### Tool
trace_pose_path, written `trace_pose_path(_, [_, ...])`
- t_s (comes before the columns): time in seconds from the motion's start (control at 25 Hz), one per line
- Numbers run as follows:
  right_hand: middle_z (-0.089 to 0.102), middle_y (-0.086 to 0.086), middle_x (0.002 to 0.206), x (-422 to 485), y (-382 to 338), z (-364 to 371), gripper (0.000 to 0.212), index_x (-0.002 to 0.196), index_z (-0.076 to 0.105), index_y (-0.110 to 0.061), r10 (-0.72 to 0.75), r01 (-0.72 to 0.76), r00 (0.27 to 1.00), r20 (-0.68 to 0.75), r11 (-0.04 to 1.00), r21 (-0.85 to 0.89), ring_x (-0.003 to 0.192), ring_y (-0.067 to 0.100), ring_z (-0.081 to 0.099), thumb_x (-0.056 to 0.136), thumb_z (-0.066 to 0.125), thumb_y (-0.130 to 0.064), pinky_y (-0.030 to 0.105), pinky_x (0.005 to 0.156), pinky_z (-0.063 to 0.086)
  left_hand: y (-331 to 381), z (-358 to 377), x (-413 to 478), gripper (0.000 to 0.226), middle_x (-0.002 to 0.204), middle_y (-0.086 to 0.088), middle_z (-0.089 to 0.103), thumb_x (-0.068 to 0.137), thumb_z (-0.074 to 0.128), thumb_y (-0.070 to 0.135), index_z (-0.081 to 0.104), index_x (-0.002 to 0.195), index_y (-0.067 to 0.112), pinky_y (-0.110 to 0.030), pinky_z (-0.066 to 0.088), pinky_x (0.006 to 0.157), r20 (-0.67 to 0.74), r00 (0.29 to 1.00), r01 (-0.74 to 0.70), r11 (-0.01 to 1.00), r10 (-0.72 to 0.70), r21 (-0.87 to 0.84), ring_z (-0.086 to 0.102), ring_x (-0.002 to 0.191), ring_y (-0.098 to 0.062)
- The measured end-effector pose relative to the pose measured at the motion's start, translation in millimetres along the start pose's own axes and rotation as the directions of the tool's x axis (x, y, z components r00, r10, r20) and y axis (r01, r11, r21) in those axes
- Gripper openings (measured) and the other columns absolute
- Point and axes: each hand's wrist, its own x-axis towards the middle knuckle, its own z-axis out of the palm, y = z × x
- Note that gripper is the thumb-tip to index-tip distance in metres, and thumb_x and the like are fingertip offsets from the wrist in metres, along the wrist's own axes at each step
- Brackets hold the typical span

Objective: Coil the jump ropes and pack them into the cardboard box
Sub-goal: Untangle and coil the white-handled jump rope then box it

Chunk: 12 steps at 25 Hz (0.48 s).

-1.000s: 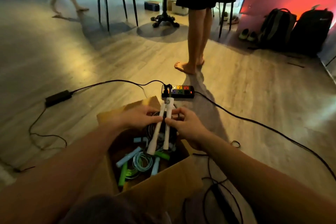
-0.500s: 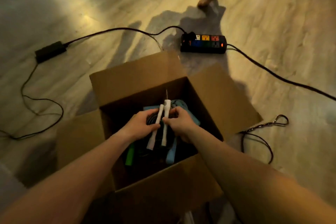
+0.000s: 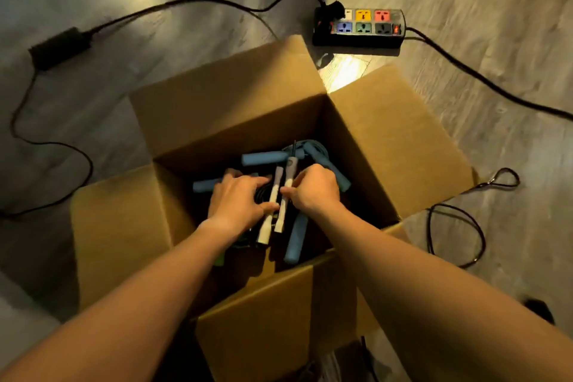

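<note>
An open cardboard box [image 3: 229, 108] stands on the floor with its flaps spread. Inside lie several jump ropes with blue handles [image 3: 263, 158] and a green one low at the left. Both my hands are down inside the box. My left hand [image 3: 238, 201] grips the left of two white handles [image 3: 269, 211], over a coiled black rope. My right hand [image 3: 313, 192] pinches the right white handle [image 3: 283, 209]. The two handles lie side by side, pointing away from me.
A black power strip [image 3: 359, 26] with coloured sockets sits beyond the box, its cables running left and right. A power adapter [image 3: 59, 45] lies at the far left. A loose black rope [image 3: 459, 226] curls on the floor right of the box.
My head tilted down, so the standing person left the view. Both hands lowered the white-handled rope from above the box down onto the ropes inside.
</note>
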Motion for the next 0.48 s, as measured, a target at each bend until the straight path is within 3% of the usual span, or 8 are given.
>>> trace_pose_path(0.08, [0.072, 0.008, 0.099, -1.5, -1.9, -1.0, 0.033, 0.097, 0.072, -0.014, 0.011, -0.011, 1.0, 0.005, 0.999, 0.038, 0.096, 0.027, 0.068, 0.08, 0.079, -0.042, 0.032, 0.069, 0.051, 6.8, -3.7, -2.0, 0.066, 0.131, -0.001, 0.063, 0.081, 0.067, 0.061, 0.052, 0.139, 0.034, -0.042, 0.044, 0.094, -0.006, 1.0, 0.008, 0.984, -0.007, 0.179, 0.046, 0.123, -0.03])
trace_pose_path(0.24, [0.067, 0.012, 0.112, -23.9, -9.7, -13.5, 0.032, 0.109, 0.065, -0.012, -0.002, 0.002, 0.998, 0.067, 1.0, -0.002, 0.107, 0.032, 0.063, 0.088, 0.073, -0.034, 0.036, 0.074, 0.047, 20.7, -14.7, -4.8, 0.064, 0.14, 0.0, 0.05, 0.085, 0.062, 0.061, 0.049, 0.141, 0.034, -0.041, 0.039, 0.097, 0.078, 0.996, 0.014, 0.96, -0.037, 0.278, 0.04, 0.128, -0.029])
trace_pose_path(0.36, [0.068, 0.012, 0.107, -51.9, 6.7, -45.1, 0.02, 0.107, 0.068, -0.012, -0.152, 0.153, 0.988, 0.025, 0.988, -0.027, 0.103, 0.032, 0.064, 0.091, 0.068, -0.024, 0.038, 0.077, 0.053, 31.1, -27.1, -11.9, 0.059, 0.138, -0.001, 0.046, 0.089, 0.062, 0.053, 0.048, 0.142, 0.032, -0.042, 0.041, 0.097, 0.092, 0.996, -0.013, 0.961, -0.014, 0.276, 0.039, 0.127, -0.029])
trace_pose_path(0.48, [0.073, 0.007, 0.108, -92.5, 28.6, -90.5, 0.024, 0.108, 0.075, -0.018, -0.268, 0.269, 0.962, -0.048, 0.963, 0.004, 0.103, 0.026, 0.066, 0.088, 0.063, -0.013, 0.039, 0.088, 0.056, 46.2, -49.9, -33.0, 0.036, 0.122, 0.0, 0.063, 0.09, 0.067, 0.041, 0.067, 0.124, 0.029, -0.041, 0.05, 0.089, 0.09, 0.994, -0.085, 0.977, 0.068, 0.197, 0.055, 0.116, -0.026])
